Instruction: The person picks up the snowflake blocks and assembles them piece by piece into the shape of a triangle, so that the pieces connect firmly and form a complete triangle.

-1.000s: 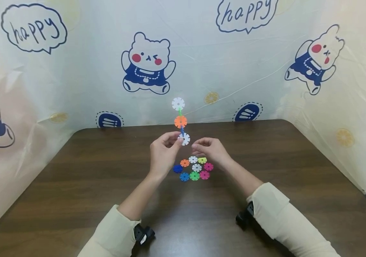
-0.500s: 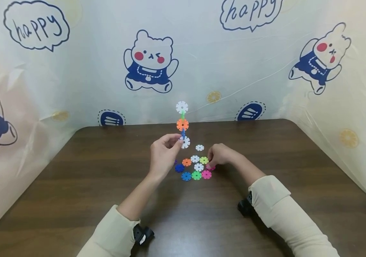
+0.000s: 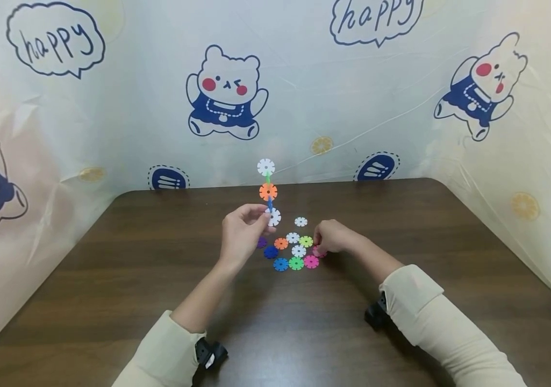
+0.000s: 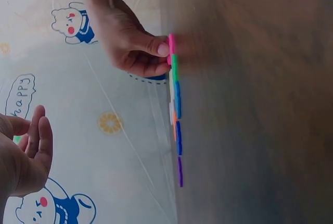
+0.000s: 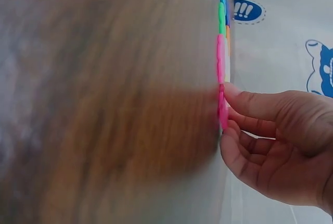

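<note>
Between thumb and fingers, my left hand (image 3: 242, 234) holds the lowest white notched disc (image 3: 274, 217) of an upright chain above the table. Higher in that chain come an edge-on blue disc (image 3: 270, 205), an orange disc (image 3: 268, 192), an edge-on green disc and a top white disc (image 3: 266, 166). My right hand (image 3: 335, 235) is down at the right side of a flat group of loose discs. Its thumb and fingertips pinch the edges of a pink disc (image 5: 222, 110) at table level, as the right wrist view shows. From above, the fingers partly cover this disc.
Loose discs lie close together on the brown table (image 3: 275, 322), among them green (image 3: 297, 263), light blue (image 3: 281, 264), a second pink (image 3: 311, 262) and yellow-green (image 3: 306, 241). One white disc (image 3: 301, 221) lies apart behind them. A printed curtain (image 3: 304, 97) hangs beyond the table.
My right hand has moved from beside the chain to the pink disc, uncovering the white disc behind the group. My left hand has shifted slightly left and down with the chain, uncovering a purple disc.
</note>
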`<state>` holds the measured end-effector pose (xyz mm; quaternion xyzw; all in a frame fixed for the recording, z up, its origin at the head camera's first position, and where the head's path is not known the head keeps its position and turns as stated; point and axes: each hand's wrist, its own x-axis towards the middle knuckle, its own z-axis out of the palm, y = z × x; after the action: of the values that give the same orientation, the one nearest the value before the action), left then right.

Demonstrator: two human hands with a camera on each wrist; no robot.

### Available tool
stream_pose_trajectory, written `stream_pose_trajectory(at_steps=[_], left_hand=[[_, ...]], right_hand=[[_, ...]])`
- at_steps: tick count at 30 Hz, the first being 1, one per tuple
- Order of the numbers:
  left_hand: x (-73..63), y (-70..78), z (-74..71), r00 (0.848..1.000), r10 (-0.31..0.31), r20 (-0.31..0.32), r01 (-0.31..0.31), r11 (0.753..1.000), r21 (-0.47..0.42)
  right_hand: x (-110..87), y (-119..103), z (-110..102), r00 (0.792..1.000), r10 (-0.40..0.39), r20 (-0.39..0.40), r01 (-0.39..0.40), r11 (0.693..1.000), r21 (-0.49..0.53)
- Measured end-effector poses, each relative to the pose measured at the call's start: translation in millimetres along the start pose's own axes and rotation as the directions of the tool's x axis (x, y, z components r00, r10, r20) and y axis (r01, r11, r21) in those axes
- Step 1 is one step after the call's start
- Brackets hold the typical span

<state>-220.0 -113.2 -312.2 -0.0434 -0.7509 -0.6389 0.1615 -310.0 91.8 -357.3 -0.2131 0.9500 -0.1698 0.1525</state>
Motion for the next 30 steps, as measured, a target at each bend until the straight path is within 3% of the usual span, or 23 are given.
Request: stream_pose_trajectory(at_steps=[10,12,14,16,17,21,23,25,27,30], left_hand=[[1.5,-2.7,-1.5,1.0,-0.02,0.015,0.02,1.0,0.007],[2.0,-3.2,-2.3,1.0,-0.017,0.022,0.016,1.0,0.019],[2.2,-3.4,-3.0,0.999,-0.017,0.03,0.016,0.999,0.028],[2.1,-3.3,-3.2,0.999,-0.019,0.039,0.018,0.999,0.037],[2.0,-3.0,-3.1,0.999,-0.021,0.043,0.02,0.999,0.041],[0.9,-2.7,-1.9,0.998,-0.027,0.058,0.024,0.998,0.054],[-0.2,-2.4,-0.7,0.998,-0.022,0.065,0.019,0.998,0.055],[-1.4,-2.5,0.8,0.997,-0.013,0.072,0.009,0.998,0.056],[-2.7,-1.9,2.5,0.997,-0.001,0.08,-0.003,0.999,0.05],[-4.1,-0.8,5.1,0.996,0.014,0.087,-0.018,0.999,0.041]], right_hand=[[-13.1,9,-8,0.993,-0.057,-0.1,0.063,0.996,0.061],[-16.4,9,-10,0.988,-0.043,-0.151,0.065,0.987,0.144],[-20.7,8,-11,0.979,-0.022,-0.201,0.08,0.955,0.286],[-26.0,4,-11,0.971,0.023,-0.238,0.091,0.885,0.456],[-29.0,1,-12,0.968,0.045,-0.248,0.101,0.832,0.545],[-40.2,-13,-11,0.959,0.106,-0.264,0.159,0.57,0.806],[-45.0,-21,-10,0.959,0.114,-0.26,0.189,0.426,0.885],[-49.6,-29,-8,0.96,0.114,-0.256,0.21,0.311,0.927],[-53.3,-36,-5,0.958,0.115,-0.262,0.23,0.236,0.944],[-56.9,-43,-2,0.944,0.111,-0.312,0.286,0.203,0.937]])
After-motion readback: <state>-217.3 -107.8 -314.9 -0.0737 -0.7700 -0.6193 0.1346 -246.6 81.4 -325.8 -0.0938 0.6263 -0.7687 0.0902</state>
